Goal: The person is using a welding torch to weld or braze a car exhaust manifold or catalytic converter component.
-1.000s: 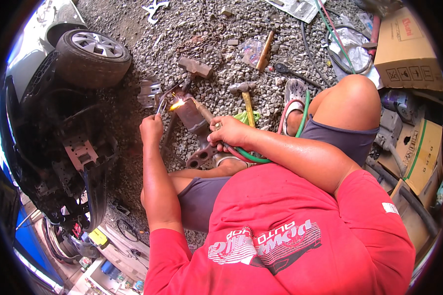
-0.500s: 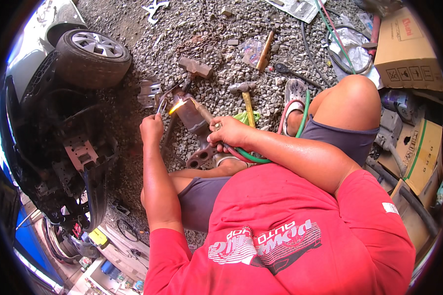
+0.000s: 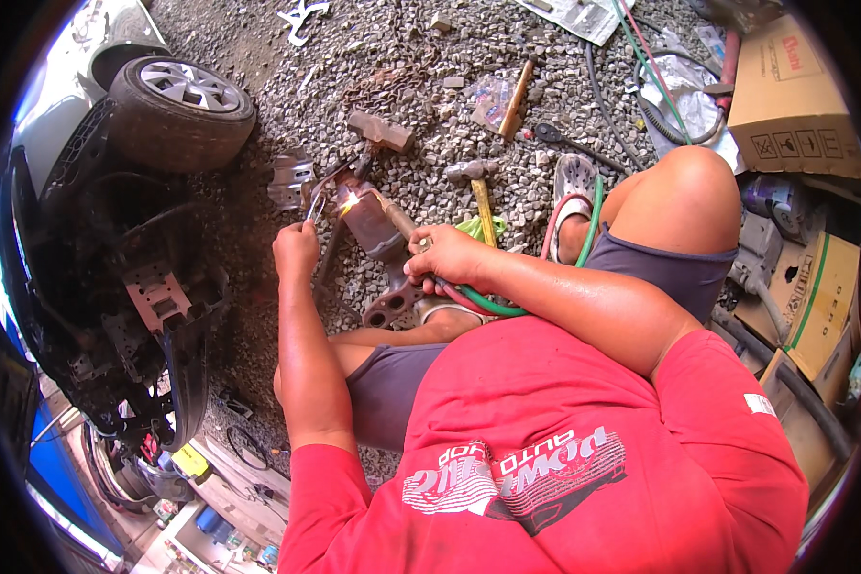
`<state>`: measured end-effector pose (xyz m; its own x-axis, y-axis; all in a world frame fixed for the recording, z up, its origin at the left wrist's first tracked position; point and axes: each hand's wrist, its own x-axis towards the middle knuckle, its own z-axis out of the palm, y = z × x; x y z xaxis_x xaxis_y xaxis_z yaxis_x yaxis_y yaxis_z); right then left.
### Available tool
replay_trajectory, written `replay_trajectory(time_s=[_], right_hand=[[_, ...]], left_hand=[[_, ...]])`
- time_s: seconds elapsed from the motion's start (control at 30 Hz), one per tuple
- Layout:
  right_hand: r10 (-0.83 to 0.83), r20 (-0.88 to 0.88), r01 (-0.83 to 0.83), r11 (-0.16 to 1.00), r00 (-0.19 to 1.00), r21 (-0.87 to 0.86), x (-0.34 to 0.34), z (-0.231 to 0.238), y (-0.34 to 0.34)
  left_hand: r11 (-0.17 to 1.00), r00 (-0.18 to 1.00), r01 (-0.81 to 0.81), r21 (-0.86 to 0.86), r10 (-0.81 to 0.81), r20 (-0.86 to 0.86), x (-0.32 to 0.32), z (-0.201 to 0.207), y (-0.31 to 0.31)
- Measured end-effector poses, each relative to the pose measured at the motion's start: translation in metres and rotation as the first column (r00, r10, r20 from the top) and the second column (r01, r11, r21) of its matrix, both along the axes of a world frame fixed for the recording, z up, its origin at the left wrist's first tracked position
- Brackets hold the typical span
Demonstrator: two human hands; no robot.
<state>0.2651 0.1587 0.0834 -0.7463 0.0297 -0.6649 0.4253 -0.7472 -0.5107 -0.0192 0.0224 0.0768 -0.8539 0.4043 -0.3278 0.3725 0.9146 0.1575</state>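
catalytic converter on gravel: left fingers grip a slim metal tool, right fingers a gas torch, its flame now shrunk to a bright spot, suggesting more concentrated heating.

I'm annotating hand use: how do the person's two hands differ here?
The left hand grips a slim silvery tool; the right hand grips a torch.
The left hand has no hoses at it, while red and green hoses trail from the right hand.
The left hand is nearer the tyre than the right hand.
Both are bare and closed.
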Motion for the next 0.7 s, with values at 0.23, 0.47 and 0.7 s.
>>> replay_trajectory(time_s=[0.23,0.47,0.7], right_hand=[[0.003,0.013,-0.003,1.0,1.0,0.003,0.0,0.001,0.002],[0.007,0.008,-0.007,1.0,1.0,0.007,0.0,0.0,0.001],[0.01,-0.003,-0.01,1.0,1.0,0.009,0.0,0.0,0.001]], left_hand=[[1.0,1.0,0.024,-0.006,-0.024,-0.004,0.0,-0.003,0.0],[1.0,1.0,0.025,-0.016,-0.025,-0.015,-0.002,-0.009,0.0],[1.0,0.999,0.031,-0.003,-0.031,-0.027,-0.003,-0.012,-0.002]])
